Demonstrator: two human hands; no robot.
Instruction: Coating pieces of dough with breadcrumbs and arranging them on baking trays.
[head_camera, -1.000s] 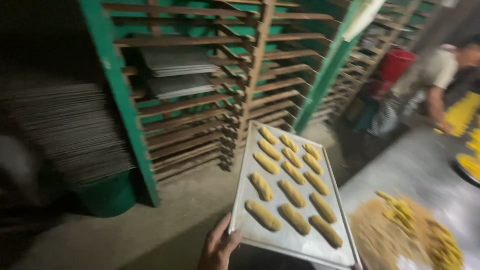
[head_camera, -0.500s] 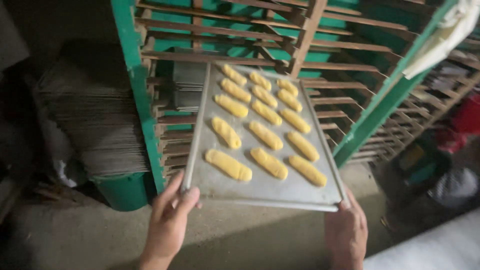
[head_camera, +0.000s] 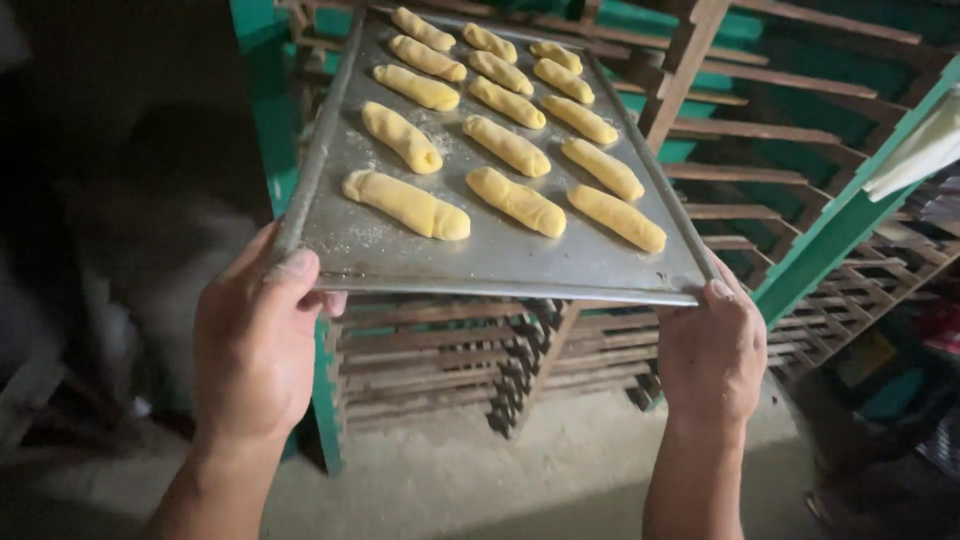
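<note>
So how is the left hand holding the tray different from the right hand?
The left hand grips the near left corner of the tray, while the right hand grips the near right corner. The left hand's thumb lies flat on top of the tray's edge; on the right hand only the thumb tip shows at the rim. The left hand looks bigger and nearer the camera than the right hand. Both are bare and hold the tray of dough rolls from its near edge.

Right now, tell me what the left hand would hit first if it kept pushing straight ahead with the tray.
Probably the green rack post. The left hand grips the near left corner of the tray, and that post stands just beyond it. Depth is unclear, so it might slip past onto the wooden rails.
</note>
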